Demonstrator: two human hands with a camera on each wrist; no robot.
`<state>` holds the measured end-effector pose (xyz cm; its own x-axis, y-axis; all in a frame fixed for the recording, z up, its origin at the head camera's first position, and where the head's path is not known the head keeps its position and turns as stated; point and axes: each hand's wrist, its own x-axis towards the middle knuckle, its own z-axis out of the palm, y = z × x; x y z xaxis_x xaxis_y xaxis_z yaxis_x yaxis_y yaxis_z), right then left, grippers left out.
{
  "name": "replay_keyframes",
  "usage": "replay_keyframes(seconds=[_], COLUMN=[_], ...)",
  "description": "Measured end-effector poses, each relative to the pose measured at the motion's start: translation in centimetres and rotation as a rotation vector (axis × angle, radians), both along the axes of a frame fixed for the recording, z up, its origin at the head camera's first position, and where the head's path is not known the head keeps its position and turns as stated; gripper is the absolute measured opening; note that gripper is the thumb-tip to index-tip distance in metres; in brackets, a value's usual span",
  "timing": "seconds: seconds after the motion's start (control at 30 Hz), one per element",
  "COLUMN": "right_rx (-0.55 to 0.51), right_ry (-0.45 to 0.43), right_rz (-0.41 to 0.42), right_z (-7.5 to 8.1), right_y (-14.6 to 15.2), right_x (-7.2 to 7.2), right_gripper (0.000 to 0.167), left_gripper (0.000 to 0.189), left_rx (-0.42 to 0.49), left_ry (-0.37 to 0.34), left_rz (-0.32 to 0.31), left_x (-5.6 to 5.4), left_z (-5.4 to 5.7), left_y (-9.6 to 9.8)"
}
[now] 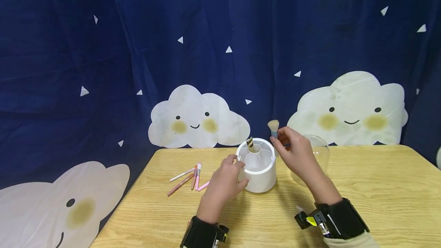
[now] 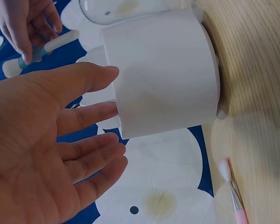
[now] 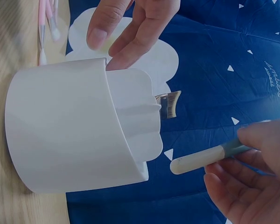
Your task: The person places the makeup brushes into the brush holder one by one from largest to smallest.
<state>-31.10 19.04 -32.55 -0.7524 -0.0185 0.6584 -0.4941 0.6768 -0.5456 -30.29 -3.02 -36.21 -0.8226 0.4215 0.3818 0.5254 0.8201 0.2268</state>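
Observation:
A white round brush holder (image 1: 260, 181) with a divided inner insert stands upright on the table. My left hand (image 1: 223, 183) is at its left side, fingers loosely extended and touching the rim. A makeup brush (image 1: 273, 126) with pale bristles, a blue-grey ferrule and a whitish handle is pinched in my right hand (image 1: 298, 154), just right of the holder's rim. Its bristles point up, and in the right wrist view the handle end (image 3: 184, 164) is apart from the holder. A brush with a gold-and-dark striped head (image 3: 169, 103) stands inside the insert.
Several slim pink, white and brown makeup brushes (image 1: 197, 177) lie on the wooden table (image 1: 144, 213) left of the holder. A clear dome-like cover (image 1: 322, 154) stands behind my right hand. A dark blue curtain (image 1: 213, 18) with clouds hangs behind the table.

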Motion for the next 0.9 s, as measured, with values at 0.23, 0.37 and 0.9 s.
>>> replay_keyframes(seconds=[0.23, 0.37, 0.9], right_rx=[-0.022, -0.024, -0.026], right_ry=[-0.027, -0.04, -0.026], right_rz=[-0.012, -0.013, -0.018], right_z=[-0.01, -0.01, -0.14], right_y=[0.0, -0.1, -0.45], right_x=[0.03, 0.01, -0.06], right_gripper=[0.017, 0.017, 0.014], left_gripper=[0.043, 0.045, 0.018], left_rx=[-0.015, 0.004, 0.033], left_ry=[0.017, 0.043, 0.008], left_rz=[0.028, 0.052, -0.036], left_x=[-0.08, -0.09, -0.14], left_z=[-0.04, 0.13, 0.1], left_y=[-0.15, -0.12, 0.43])
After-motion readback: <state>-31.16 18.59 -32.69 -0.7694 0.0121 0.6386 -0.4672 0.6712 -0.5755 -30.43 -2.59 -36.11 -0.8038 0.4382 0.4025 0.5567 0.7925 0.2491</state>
